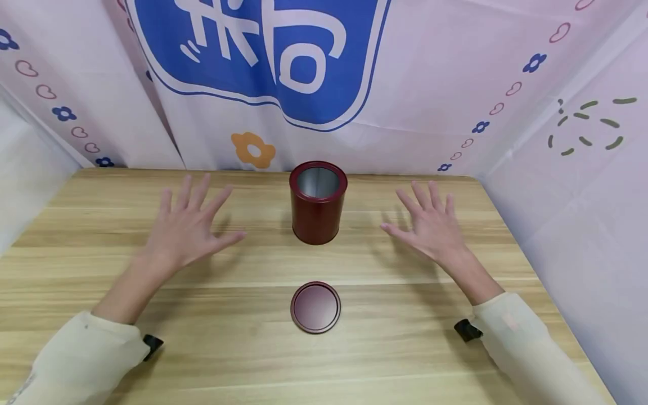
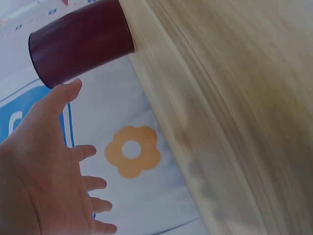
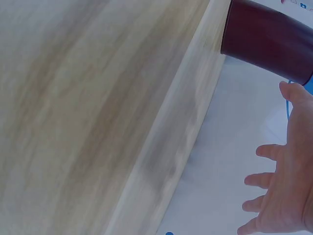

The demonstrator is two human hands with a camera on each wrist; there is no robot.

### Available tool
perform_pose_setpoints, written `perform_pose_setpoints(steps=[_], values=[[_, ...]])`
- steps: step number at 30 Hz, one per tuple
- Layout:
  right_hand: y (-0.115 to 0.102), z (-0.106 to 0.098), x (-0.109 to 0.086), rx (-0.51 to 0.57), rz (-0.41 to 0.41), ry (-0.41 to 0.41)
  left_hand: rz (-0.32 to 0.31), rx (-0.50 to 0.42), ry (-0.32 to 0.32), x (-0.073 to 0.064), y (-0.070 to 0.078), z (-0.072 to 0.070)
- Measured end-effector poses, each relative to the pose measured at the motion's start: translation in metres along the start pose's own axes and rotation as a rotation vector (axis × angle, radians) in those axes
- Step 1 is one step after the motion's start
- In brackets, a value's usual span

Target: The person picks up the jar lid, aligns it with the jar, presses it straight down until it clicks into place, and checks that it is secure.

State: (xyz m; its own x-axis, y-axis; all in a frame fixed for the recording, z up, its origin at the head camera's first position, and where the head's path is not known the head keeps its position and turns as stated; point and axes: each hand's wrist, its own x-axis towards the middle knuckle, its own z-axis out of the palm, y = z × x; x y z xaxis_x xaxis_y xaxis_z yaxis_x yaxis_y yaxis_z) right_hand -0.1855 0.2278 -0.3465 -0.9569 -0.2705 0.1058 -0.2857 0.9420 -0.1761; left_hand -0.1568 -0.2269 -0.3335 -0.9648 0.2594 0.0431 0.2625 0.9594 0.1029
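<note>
A dark red can (image 1: 316, 219) stands upright toward the back of the table, its top uncovered and its grey metal inside showing. In front of it a round dark red lid (image 1: 315, 307) lies flat on the wood. My left hand (image 1: 184, 233) is spread over the table to the left of the can, holding nothing. On the other side my right hand (image 1: 430, 228) is likewise spread, with its thumb toward the can. Both wrist views show the can (image 2: 80, 41) beyond the thumb, and the right hand (image 3: 288, 166) has bare, extended fingers.
The wooden table (image 1: 243, 349) ends at a white curtain (image 1: 405, 112) with a blue sign print and an orange flower (image 1: 253, 149). White cloth walls rise at both sides. Black straps (image 1: 468, 330) show at the cream sleeves.
</note>
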Motion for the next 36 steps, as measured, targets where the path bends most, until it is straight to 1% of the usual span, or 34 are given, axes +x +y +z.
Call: perform_pose_setpoints(steps=[3, 7, 11, 15, 18, 22, 26, 28, 33, 36], values=[[-0.002, 0.001, 0.000, -0.013, -0.027, 0.003, 0.034, -0.003, 0.002, -0.001, 0.004, 0.002], [-0.006, 0.001, -0.001, 0.002, -0.064, -0.008, 0.075, -0.052, -0.007, -0.002, 0.009, 0.004], [-0.011, -0.001, -0.003, 0.098, -0.075, -0.063, 0.111, -0.130, -0.003, -0.002, 0.014, 0.004], [-0.016, -0.002, -0.006, 0.225, -0.057, -0.126, 0.136, -0.205, -0.010, -0.002, 0.020, 0.003], [-0.019, -0.002, -0.007, 0.290, -0.054, -0.146, 0.152, -0.297, -0.025, -0.003, 0.025, 0.003], [-0.021, -0.003, -0.008, 0.359, -0.075, -0.174, 0.155, -0.442, -0.065, -0.004, 0.031, 0.001], [-0.023, -0.002, -0.009, 0.438, -0.085, -0.211, 0.145, -0.547, -0.101, -0.005, 0.035, 0.000], [-0.025, -0.001, -0.009, 0.478, -0.092, -0.221, 0.142, -0.588, -0.108, -0.005, 0.037, 0.000], [-0.027, 0.001, -0.010, 0.587, -0.089, -0.268, 0.125, -0.659, -0.101, -0.004, 0.041, 0.001], [-0.028, 0.003, -0.010, 0.694, -0.066, -0.324, 0.118, -0.729, -0.137, -0.004, 0.044, 0.002]])
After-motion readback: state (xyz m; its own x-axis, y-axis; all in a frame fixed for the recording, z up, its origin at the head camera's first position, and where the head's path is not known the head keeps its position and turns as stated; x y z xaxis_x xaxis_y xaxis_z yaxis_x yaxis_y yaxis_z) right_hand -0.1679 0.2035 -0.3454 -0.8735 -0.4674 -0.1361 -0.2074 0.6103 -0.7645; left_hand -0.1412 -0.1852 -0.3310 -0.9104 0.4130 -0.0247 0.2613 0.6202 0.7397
